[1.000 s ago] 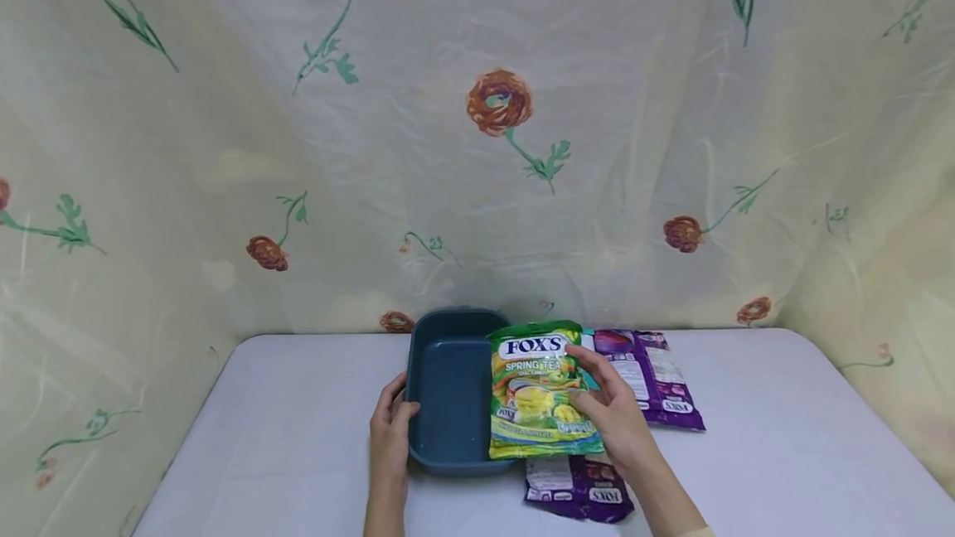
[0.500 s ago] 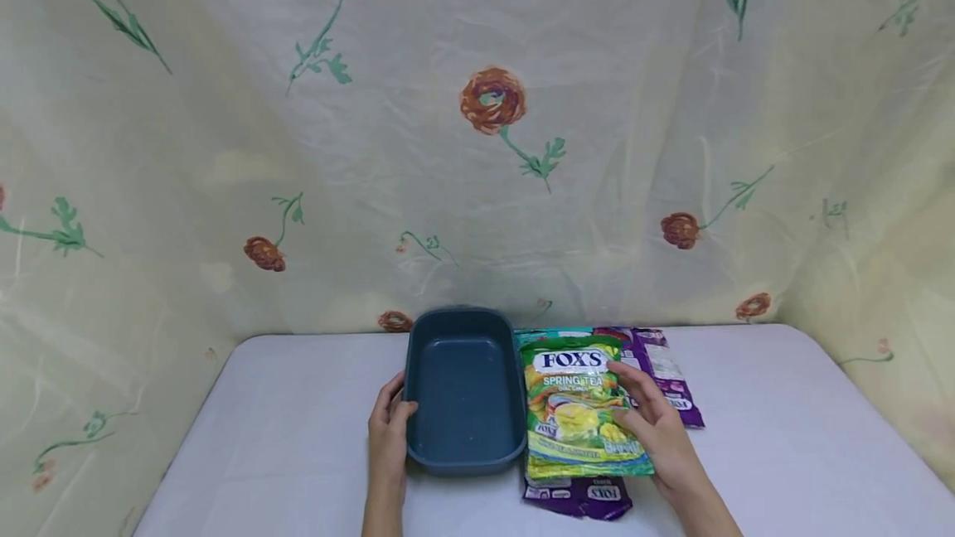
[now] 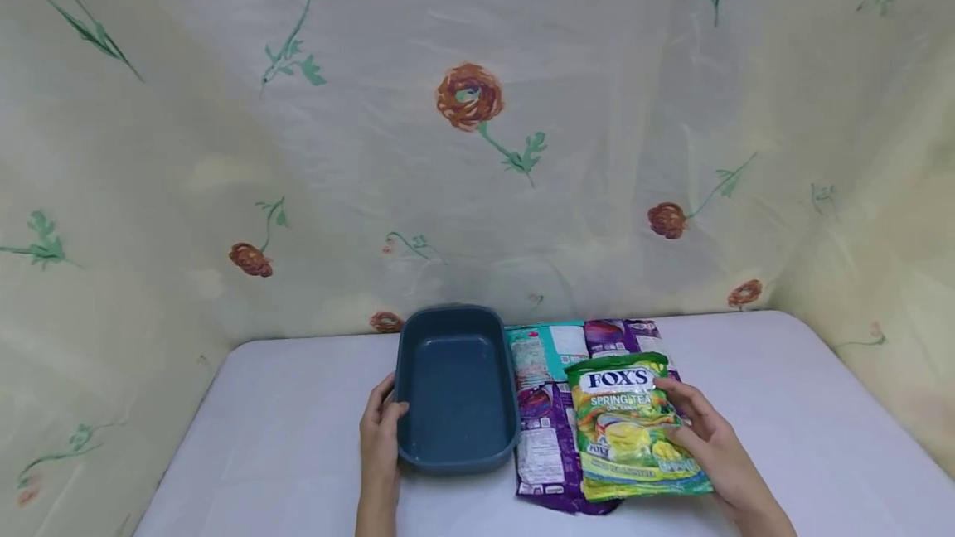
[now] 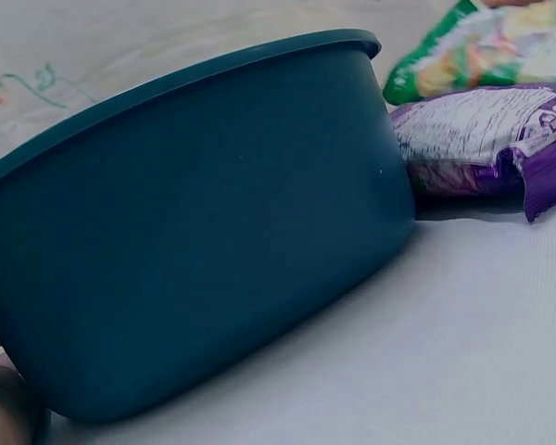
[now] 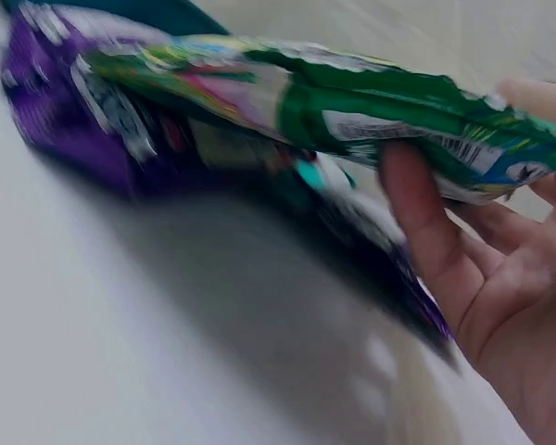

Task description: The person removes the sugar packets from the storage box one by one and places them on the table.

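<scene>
A dark blue plastic basin (image 3: 457, 404) stands on the white table in the head view, its inside bare. My left hand (image 3: 379, 429) holds its left side, thumb over the rim. At the right, my right hand (image 3: 712, 446) grips the right edge of a green and yellow candy bag (image 3: 627, 429) marked FOX'S Spring Tea. That bag is raised over other candy bags, as the right wrist view shows, with the thumb under the bag (image 5: 380, 111). Purple bags (image 3: 540, 454) and a teal one (image 3: 528, 355) lie beneath and behind it, partly covered.
The bags lie right up against the basin's right side. White cloth covers the table (image 3: 298, 429). A flowered curtain (image 3: 567, 189) rises behind the table and along both sides.
My right hand has carried the green candy bag from over the basin's right edge to the right, uncovering the basin and more of the teal and purple bags. The left hand keeps its hold.
</scene>
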Motion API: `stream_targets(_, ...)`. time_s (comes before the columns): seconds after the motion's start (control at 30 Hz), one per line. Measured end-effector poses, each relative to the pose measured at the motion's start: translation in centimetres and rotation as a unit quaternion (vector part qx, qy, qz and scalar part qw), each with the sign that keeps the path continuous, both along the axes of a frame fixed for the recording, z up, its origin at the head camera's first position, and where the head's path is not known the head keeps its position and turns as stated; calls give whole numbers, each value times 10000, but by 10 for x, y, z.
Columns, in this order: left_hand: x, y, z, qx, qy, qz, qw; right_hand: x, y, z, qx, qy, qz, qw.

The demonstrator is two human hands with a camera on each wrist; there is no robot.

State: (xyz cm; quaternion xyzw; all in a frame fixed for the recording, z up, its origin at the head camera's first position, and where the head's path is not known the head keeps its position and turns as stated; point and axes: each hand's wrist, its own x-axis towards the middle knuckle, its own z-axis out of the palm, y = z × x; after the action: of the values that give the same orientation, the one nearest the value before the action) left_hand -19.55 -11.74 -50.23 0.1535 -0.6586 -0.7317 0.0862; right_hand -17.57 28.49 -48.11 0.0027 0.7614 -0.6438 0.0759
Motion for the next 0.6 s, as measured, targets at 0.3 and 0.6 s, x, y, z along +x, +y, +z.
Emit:
stream_targets(0.3, 1, -5, 0, 38, 57, -113, 9999, 1, 20, -17, 354, -126, 106, 9992)
stream_targets(0.6, 3, -1, -1, 58, 14, -58, 10000, 7, 29, -18, 1135, 327, 519, 9916)
